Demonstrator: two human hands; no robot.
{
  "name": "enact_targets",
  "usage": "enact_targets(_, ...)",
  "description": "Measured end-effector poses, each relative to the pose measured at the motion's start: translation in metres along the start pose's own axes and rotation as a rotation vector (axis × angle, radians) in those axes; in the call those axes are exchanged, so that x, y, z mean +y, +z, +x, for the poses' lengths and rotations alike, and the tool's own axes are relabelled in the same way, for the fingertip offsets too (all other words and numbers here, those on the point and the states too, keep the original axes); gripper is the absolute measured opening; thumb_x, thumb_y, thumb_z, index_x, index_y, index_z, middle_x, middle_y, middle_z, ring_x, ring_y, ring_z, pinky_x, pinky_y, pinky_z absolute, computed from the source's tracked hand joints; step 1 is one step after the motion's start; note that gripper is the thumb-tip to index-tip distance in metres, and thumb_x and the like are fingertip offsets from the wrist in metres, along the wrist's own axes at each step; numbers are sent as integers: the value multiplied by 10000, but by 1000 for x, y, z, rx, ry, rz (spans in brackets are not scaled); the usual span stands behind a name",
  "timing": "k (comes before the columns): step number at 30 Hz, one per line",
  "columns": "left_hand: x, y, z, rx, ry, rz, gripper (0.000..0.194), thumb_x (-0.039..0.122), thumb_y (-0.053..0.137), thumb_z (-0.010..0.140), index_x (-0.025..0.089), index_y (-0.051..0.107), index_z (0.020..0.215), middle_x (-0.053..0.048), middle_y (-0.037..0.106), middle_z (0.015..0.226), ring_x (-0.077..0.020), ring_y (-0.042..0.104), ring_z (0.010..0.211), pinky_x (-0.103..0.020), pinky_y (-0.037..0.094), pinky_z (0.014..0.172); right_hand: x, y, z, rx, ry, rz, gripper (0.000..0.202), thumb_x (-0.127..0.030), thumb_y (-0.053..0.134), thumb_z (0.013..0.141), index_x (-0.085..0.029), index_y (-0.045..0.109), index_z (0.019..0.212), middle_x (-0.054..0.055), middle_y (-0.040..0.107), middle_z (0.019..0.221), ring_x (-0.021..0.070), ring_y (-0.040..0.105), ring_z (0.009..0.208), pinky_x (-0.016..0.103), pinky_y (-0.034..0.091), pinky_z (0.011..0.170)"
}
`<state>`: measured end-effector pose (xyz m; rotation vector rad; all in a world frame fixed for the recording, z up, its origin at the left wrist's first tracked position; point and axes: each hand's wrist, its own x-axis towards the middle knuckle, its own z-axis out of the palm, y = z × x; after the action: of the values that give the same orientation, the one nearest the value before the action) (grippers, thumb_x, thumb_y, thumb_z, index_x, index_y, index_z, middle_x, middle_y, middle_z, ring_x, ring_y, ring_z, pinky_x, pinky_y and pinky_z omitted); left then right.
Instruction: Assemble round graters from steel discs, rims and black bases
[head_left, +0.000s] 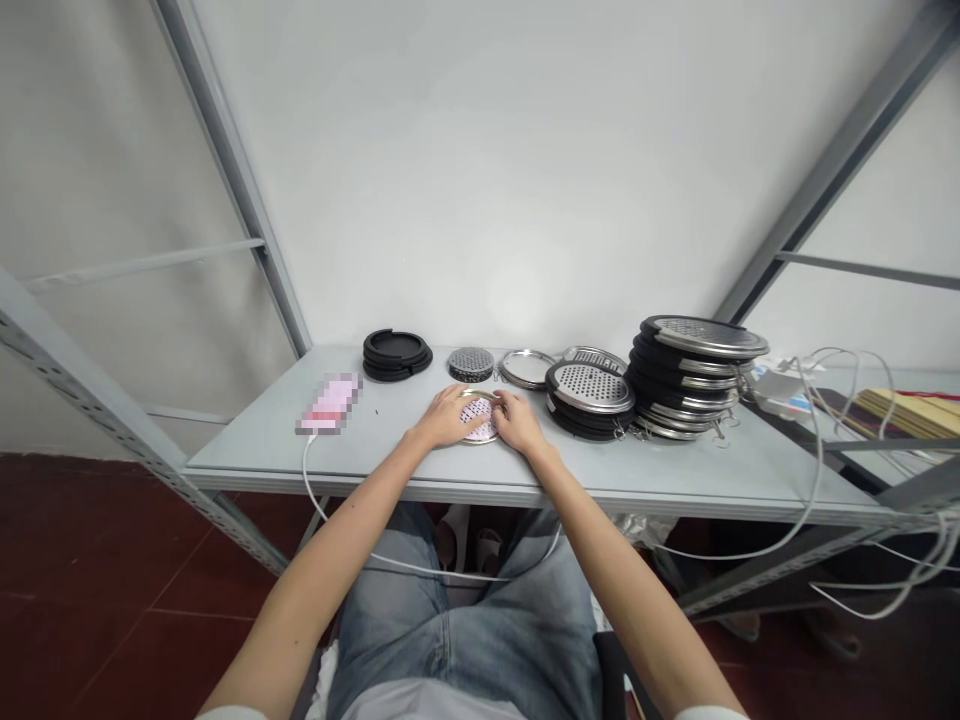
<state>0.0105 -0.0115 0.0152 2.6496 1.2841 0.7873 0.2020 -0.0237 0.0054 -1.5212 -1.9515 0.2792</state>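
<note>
A round metal-rimmed disc with a pale, perforated face (478,417) lies flat on the grey tabletop near its front edge. My left hand (445,416) rests on the disc's left side, fingers spread over the face. At its right side, my right hand (514,420) has its fingers bent and pressed together on the rim; what they hold, if anything, is too small to tell. Just behind the disc stands a short stack of small perforated grey discs (471,363). An open metal ring (527,367) lies to the right of that stack.
Black rings (396,353) are piled at the back left, near a blurred phone (330,403) on a white cable. To the right stand a low stack of black-rimmed grater discs (590,390) and a taller stack (679,385). Metal shelf posts flank the table (420,460).
</note>
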Motion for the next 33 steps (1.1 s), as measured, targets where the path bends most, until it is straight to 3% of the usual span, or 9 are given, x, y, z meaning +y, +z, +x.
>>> enact_targets(11, -4, 3, -3, 38, 6, 12, 444, 488, 513, 938, 175, 650, 1221, -129, 587, 1333, -264, 510, 1270, -431, 384, 1113, 6, 4, 2, 11, -26, 39, 385, -139, 489, 836, -138, 623, 1197, 95, 712, 1118, 245, 591, 1097, 347, 425, 977)
enact_targets(21, -5, 6, -5, 61, -33, -28, 432, 433, 592, 891, 132, 654, 1195, -143, 601, 1313, -267, 526, 1246, -418, 387, 1110, 7, 5, 2, 11, -18, 66, 370, -148, 492, 840, -149, 633, 1182, 81, 719, 1099, 232, 605, 1080, 340, 431, 969)
enact_targets(33, -2, 3, -7, 69, -38, -24, 392, 411, 601, 888, 185, 666, 1202, -119, 575, 1339, -265, 528, 1244, -424, 409, 1105, 8, 6, 2, 5, -6, 49, 367, -168, 494, 850, -149, 637, 1187, 95, 717, 1111, 235, 619, 1086, 336, 442, 965)
